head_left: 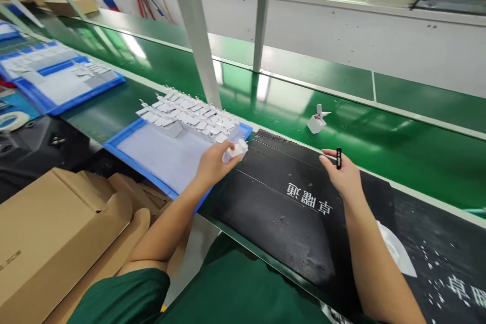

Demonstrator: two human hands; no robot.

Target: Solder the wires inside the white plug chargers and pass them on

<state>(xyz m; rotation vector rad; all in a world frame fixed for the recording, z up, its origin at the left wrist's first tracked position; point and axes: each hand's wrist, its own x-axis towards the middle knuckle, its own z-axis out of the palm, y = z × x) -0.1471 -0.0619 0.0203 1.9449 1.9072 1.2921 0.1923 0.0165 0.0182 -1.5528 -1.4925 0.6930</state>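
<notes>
White box (240, 149) being pinched by left hand (213, 164) at tray (161, 156) edge; box rows (190, 115) already being held there; lone box (316, 124) being left on desk (351, 131); black cylinder (339, 158) being held by right hand (347, 176).

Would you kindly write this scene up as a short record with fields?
Left hand: holds a small white piece at the right end of a blue-rimmed tray; contact with the tray unclear
Right hand: holds a short black cylinder near the far edge of a black mat
Tray contents: white pieces in rows
Green surface: a lone white piece
Lower left: cardboard
</notes>
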